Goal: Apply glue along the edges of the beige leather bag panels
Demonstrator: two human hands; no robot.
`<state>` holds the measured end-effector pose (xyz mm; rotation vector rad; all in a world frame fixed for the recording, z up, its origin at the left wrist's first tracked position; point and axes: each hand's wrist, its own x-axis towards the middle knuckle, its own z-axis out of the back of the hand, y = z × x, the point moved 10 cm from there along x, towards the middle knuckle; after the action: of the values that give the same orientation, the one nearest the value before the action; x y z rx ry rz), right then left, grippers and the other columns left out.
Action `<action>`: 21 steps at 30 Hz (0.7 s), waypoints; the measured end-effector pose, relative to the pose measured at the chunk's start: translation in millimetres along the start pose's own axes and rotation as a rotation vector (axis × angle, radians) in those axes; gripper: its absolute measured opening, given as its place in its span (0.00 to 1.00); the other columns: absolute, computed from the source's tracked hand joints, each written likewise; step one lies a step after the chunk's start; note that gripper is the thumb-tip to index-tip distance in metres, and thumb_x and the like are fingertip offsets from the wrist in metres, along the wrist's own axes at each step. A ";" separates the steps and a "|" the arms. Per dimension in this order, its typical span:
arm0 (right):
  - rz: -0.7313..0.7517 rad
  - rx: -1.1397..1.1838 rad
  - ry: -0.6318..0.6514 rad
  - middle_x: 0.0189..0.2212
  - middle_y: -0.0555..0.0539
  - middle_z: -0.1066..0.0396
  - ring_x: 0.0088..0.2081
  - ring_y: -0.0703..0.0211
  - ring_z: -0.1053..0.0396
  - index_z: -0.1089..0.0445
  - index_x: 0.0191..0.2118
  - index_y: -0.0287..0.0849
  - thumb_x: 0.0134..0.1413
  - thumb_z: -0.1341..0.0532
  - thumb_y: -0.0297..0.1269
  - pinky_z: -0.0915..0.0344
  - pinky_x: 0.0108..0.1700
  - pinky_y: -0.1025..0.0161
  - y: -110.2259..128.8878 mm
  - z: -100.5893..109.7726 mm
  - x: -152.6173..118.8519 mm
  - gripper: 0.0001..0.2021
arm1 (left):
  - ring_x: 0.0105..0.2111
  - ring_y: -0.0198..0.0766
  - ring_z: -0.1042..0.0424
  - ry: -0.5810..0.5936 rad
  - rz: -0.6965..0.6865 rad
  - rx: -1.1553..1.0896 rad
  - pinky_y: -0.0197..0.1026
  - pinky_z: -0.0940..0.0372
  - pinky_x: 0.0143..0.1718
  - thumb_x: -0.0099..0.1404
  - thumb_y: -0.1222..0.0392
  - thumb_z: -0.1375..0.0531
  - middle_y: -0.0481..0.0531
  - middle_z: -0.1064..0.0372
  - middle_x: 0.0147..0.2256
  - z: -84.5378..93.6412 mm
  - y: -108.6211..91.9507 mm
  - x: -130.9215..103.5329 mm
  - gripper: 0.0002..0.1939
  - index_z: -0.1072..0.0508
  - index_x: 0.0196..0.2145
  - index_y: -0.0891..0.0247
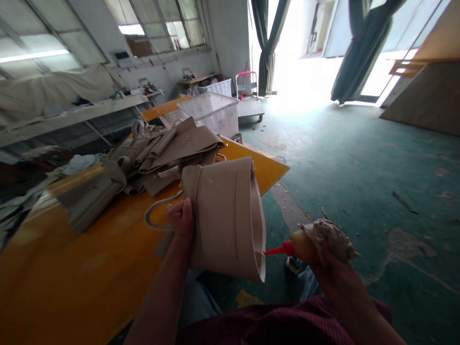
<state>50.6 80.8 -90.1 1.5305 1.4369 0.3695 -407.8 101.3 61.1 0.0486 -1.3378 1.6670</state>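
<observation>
A beige bag body (219, 215) lies on its side over the table's edge, its open end facing right. My left hand (182, 218) is closed on the bag's left end, beside a rope handle (153, 215). In my right hand (332, 261) is a glue bottle (301, 244) wrapped in a crumpled, stained cloth (330, 237). The bottle's red nozzle (278, 249) points left, its tip at the lower part of the bag's open rim.
A heap of beige bag pieces (172, 148) covers the far part of the orange table (89, 268). Beyond it stand a translucent crate (215, 115) and a trolley (250, 108). My legs are below the bag.
</observation>
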 end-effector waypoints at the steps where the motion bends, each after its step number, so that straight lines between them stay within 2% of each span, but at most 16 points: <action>1: -0.037 0.028 -0.032 0.52 0.49 0.21 0.53 0.48 0.24 0.20 0.50 0.50 0.31 0.17 0.35 0.21 0.42 0.65 -0.2 -0.3 -5.6 0.33 | 0.20 0.34 0.55 -0.013 -0.024 -0.027 0.42 0.56 0.24 0.68 0.42 0.46 0.44 0.59 0.17 0.2 -0.7 0.4 0.30 0.54 0.16 0.56; 3: -0.143 0.112 -0.122 0.48 0.50 0.20 0.46 0.52 0.21 0.20 0.47 0.48 0.32 0.17 0.30 0.21 0.39 0.66 -1.5 -3.2 -18.6 0.30 | 0.19 0.33 0.56 -0.039 -0.079 -0.076 0.42 0.57 0.23 0.69 0.40 0.44 0.43 0.60 0.17 1.2 -2.9 0.9 0.32 0.54 0.16 0.56; 4: -0.208 0.159 -0.174 0.45 0.51 0.19 0.42 0.54 0.21 0.20 0.46 0.47 0.36 0.19 0.28 0.20 0.37 0.66 -2.6 -6.0 -25.9 0.27 | 0.19 0.33 0.56 -0.050 -0.105 -0.091 0.42 0.57 0.23 0.69 0.40 0.44 0.43 0.60 0.16 1.6 -4.2 1.0 0.32 0.54 0.16 0.55; 7: -0.368 0.246 -0.288 0.38 0.50 0.19 0.33 0.57 0.21 0.21 0.47 0.45 0.56 0.30 0.24 0.21 0.31 0.65 -3.2 -19.5 -45.8 0.14 | 0.18 0.32 0.57 -0.073 -0.156 -0.101 0.42 0.58 0.23 0.70 0.45 0.43 0.42 0.59 0.16 2.9 -7.6 1.0 0.31 0.53 0.16 0.56; 10: -0.418 0.290 -0.288 0.37 0.48 0.19 0.31 0.56 0.20 0.22 0.51 0.45 0.68 0.43 0.23 0.20 0.29 0.63 1.6 -34.7 -54.9 0.16 | 0.18 0.32 0.56 -0.073 -0.163 -0.102 0.42 0.57 0.22 0.69 0.49 0.43 0.42 0.59 0.16 2.5 -8.7 0.8 0.29 0.53 0.16 0.56; 13: -0.442 0.306 -0.269 0.38 0.46 0.18 0.32 0.54 0.20 0.22 0.53 0.46 0.72 0.46 0.27 0.19 0.30 0.61 3.0 -40.4 -58.2 0.16 | 0.18 0.32 0.56 -0.063 -0.153 -0.105 0.41 0.57 0.22 0.69 0.49 0.43 0.42 0.59 0.16 1.2 -8.5 0.5 0.29 0.53 0.16 0.56; 16: -0.388 0.281 -0.259 0.40 0.47 0.18 0.35 0.54 0.20 0.22 0.54 0.47 0.69 0.39 0.30 0.19 0.33 0.63 4.8 -33.3 -53.0 0.13 | 0.18 0.31 0.57 -0.061 -0.130 -0.097 0.41 0.57 0.22 0.67 0.49 0.44 0.42 0.59 0.16 0.6 -6.6 0.2 0.28 0.53 0.16 0.57; 18: -0.309 0.248 -0.196 0.43 0.48 0.18 0.39 0.54 0.19 0.21 0.53 0.48 0.60 0.29 0.31 0.19 0.36 0.63 6.1 -28.5 -43.6 0.16 | 0.18 0.31 0.56 -0.061 -0.113 -0.086 0.41 0.57 0.23 0.67 0.49 0.44 0.42 0.59 0.16 0.2 -5.0 0.1 0.27 0.53 0.16 0.57; 21: -0.170 0.199 -0.089 0.48 0.49 0.20 0.47 0.51 0.21 0.21 0.51 0.49 0.43 0.19 0.37 0.19 0.40 0.63 6.8 -22.1 -29.6 0.27 | 0.18 0.32 0.56 -0.057 -0.103 -0.079 0.41 0.57 0.23 0.66 0.49 0.45 0.42 0.58 0.16 -1.4 -3.4 0.7 0.27 0.53 0.15 0.57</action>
<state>30.2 65.1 -62.7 1.5465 1.5567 0.0561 -405.2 102.6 63.4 0.1173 -1.4185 1.5355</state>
